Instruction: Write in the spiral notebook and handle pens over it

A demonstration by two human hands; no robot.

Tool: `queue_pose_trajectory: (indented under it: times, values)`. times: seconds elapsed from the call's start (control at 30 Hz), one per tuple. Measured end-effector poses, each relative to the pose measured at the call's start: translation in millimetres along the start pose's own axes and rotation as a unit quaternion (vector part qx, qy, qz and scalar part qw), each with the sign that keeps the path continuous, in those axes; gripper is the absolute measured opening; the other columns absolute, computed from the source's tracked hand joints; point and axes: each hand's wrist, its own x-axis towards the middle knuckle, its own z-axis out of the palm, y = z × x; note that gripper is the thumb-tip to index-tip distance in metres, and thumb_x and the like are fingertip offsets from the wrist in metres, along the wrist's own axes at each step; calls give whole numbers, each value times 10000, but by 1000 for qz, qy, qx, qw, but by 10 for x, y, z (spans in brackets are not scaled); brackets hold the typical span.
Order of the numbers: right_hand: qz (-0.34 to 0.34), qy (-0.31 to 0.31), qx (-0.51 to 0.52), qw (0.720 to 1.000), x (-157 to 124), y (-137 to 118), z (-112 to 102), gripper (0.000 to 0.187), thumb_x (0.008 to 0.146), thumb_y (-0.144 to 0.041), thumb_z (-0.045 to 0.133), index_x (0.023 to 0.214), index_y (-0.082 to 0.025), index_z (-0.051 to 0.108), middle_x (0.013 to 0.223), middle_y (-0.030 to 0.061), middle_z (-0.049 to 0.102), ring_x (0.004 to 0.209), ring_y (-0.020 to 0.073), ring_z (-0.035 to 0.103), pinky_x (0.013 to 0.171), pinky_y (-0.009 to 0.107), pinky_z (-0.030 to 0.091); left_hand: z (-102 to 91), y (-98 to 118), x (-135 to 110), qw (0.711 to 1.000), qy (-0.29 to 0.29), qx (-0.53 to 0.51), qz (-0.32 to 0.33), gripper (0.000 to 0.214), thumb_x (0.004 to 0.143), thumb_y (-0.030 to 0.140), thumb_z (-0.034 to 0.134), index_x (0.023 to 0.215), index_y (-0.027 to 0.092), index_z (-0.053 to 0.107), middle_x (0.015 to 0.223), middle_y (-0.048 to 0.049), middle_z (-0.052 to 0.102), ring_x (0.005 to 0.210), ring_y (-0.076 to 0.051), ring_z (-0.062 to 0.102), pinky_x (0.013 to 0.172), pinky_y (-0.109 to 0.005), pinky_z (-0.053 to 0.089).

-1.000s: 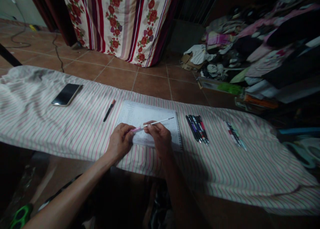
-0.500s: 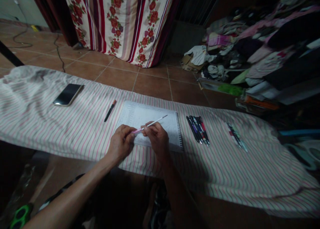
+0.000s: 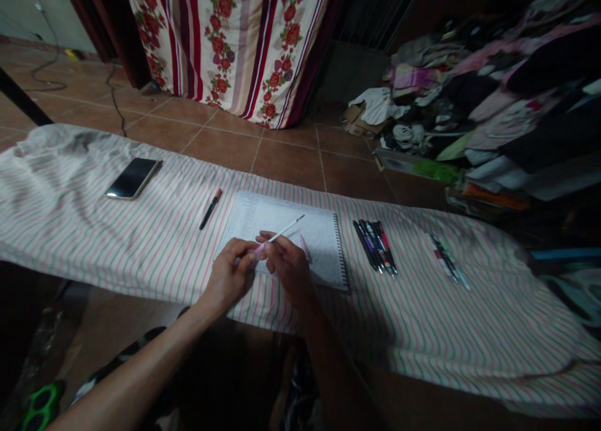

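Observation:
A thin pink-and-white pen [image 3: 280, 233] is pinched between both hands above a spiral notebook [image 3: 323, 240]. My left hand [image 3: 230, 274] grips its pink end; my right hand [image 3: 286, 265] holds the shaft, whose white tip points up and to the right. A small pink piece [image 3: 305, 246], perhaps the cap, lies on the page beside my right hand. The notebook lies open on a striped cloth [image 3: 117, 237] covering a long low surface.
A black pen with an orange end [image 3: 210, 208] lies left of the notebook, a phone [image 3: 133, 178] further left. A bunch of pens [image 3: 375, 246] sits right of the notebook, more pens [image 3: 448, 262] beyond. Clothes pile [image 3: 469, 93] at right; floral curtain [image 3: 235, 42] behind.
The pen has tilted more upright and drawn in toward the hands, which have moved closer together. A small pink piece now lies on the page by my right hand.

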Motion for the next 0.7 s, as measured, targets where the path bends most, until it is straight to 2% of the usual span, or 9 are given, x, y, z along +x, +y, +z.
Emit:
queue_pose_trajectory:
  times: [0.07,0.2,0.33,0.47,0.6,0.7]
  values:
    - [-4,0,11,1000,1,1,14,330,757,-376,558,1004,-163,599,796,50,678,426,59,446,392,202,359,-2,4,-2,1000,7,-21,-14,136,818,246,499,856,187,615,815,-24,604,805,-165,569,760,-308,446]
    - [-21,22,19,999,-3,-31,31,392,796,-434,507,1063,-156,578,742,46,674,428,69,455,383,203,343,-20,7,-6,999,20,-40,-26,138,798,226,505,845,179,625,812,-28,615,798,-169,568,751,-311,442]
    - [-29,89,10,996,-4,-113,34,413,819,-472,444,1030,-156,606,809,60,679,403,57,430,354,205,287,-36,5,-14,999,31,-37,-23,135,782,210,512,843,181,629,806,-27,606,789,-168,566,735,-306,442]
    - [-42,139,-37,989,-6,-167,30,375,819,-455,453,946,-161,648,786,46,680,391,52,396,361,210,266,-39,-3,-19,999,18,-24,-23,139,790,217,505,855,178,621,816,-29,594,799,-168,562,747,-309,443]
    - [-66,131,-94,985,-12,-147,30,312,808,-419,491,722,-171,659,831,58,689,471,84,477,382,220,284,-36,-14,-20,1000,9,-13,-18,136,800,225,495,847,177,613,811,-28,592,804,-168,557,757,-314,441]
    - [-81,116,-114,983,-8,-120,23,352,813,-404,488,563,-183,600,920,56,687,509,94,505,390,228,293,-39,-20,-20,1000,9,-12,-21,138,803,231,490,845,175,609,807,-27,590,798,-168,559,749,-315,446]
